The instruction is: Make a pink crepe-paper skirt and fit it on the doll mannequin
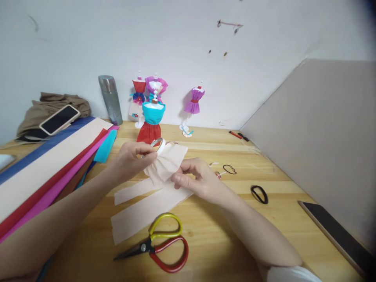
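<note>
While the left hand (133,157) and the right hand (203,180) hold a gathered pale-pink paper piece (169,162) above a wooden counter (223,231), small dress forms (195,100) stand near the wall (176,39).
The light-grained counter meets this white wall behind and a grey panel (326,117) at the right. The left hand pinches the gathered edge, thumb against fingers; the right hand closes narrowly on the loose side. Pale paper strips (138,219) lie beneath, with yellow-and-red-handled scissors (150,247) just in front. A tape roll (162,145) shows partly hidden behind the left hand, and a turquoise-and-red dress form (154,114) stands before others, covering part of them. Coloured paper sheets (53,163) fill the left; a black hair tie (265,195) and a smartphone (335,233) lie right.
</note>
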The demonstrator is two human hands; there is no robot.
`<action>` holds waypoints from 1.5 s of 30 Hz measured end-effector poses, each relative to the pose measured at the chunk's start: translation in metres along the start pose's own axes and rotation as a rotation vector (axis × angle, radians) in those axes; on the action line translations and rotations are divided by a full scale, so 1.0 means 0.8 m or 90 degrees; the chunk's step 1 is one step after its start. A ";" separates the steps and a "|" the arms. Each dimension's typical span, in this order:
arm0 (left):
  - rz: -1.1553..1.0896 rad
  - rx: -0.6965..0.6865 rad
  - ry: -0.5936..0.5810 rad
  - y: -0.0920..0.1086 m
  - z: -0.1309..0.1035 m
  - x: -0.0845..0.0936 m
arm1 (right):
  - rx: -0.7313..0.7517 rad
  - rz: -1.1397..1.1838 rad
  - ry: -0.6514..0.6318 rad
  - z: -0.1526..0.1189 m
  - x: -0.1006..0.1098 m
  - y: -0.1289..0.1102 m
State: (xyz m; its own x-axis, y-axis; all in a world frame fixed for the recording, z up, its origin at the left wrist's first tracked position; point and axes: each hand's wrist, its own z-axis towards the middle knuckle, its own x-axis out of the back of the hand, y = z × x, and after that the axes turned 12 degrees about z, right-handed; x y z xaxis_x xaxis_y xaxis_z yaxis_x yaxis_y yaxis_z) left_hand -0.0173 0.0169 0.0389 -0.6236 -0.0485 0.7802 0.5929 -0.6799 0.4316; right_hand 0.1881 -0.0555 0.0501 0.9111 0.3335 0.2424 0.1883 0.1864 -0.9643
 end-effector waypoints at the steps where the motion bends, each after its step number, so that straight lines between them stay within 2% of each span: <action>1: -0.009 0.004 -0.005 0.000 0.000 0.000 | 0.010 -0.012 0.012 0.001 -0.001 0.000; 4: -0.036 0.009 -0.023 -0.001 -0.001 -0.001 | 0.018 -0.030 0.019 0.000 -0.001 -0.001; 6: -0.035 0.001 -0.026 0.000 -0.001 0.000 | 0.003 -0.055 -0.020 -0.003 0.006 -0.005; 9: -0.025 -0.036 -0.045 0.004 -0.003 0.005 | -0.015 -0.079 -0.085 -0.004 0.031 -0.008; 11: -0.027 -0.075 -0.059 0.009 -0.005 0.008 | -0.016 0.005 -0.086 0.001 0.049 -0.002; 13: -0.034 -0.114 -0.061 0.015 -0.006 0.010 | -0.030 0.153 -0.027 0.008 0.058 0.009; 16: -0.021 -0.169 -0.055 0.021 -0.007 0.008 | -0.066 0.223 0.018 0.018 0.051 0.023; 21: 0.047 -0.261 0.007 0.016 -0.006 -0.004 | -0.105 0.213 0.063 0.020 0.018 0.024; 23: 0.077 -0.267 0.021 0.012 -0.006 -0.008 | -0.066 0.152 0.088 0.017 0.010 0.021; 27: 0.116 -0.271 0.019 0.010 -0.006 -0.010 | 0.086 -0.099 0.133 0.008 0.003 0.013; 32: 0.116 -0.246 -0.004 0.012 -0.007 -0.009 | 0.246 -0.254 0.090 0.004 0.003 0.009; 39: 0.057 -0.181 -0.013 0.012 -0.008 -0.010 | 0.206 -0.227 0.157 0.010 0.002 0.019; 41: 0.053 -0.167 -0.013 0.013 -0.008 -0.011 | 0.232 -0.253 0.153 0.010 0.000 0.022; 45: 0.046 -0.156 -0.002 0.013 -0.009 -0.012 | 0.346 -0.366 0.129 0.008 -0.001 0.027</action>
State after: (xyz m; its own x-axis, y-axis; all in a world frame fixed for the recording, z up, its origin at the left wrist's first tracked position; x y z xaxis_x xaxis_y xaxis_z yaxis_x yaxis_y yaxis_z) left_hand -0.0089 0.0050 0.0328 -0.5818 -0.1013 0.8070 0.4944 -0.8319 0.2520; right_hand 0.1892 -0.0461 0.0302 0.7846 -0.1143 0.6094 0.4899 0.7167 -0.4963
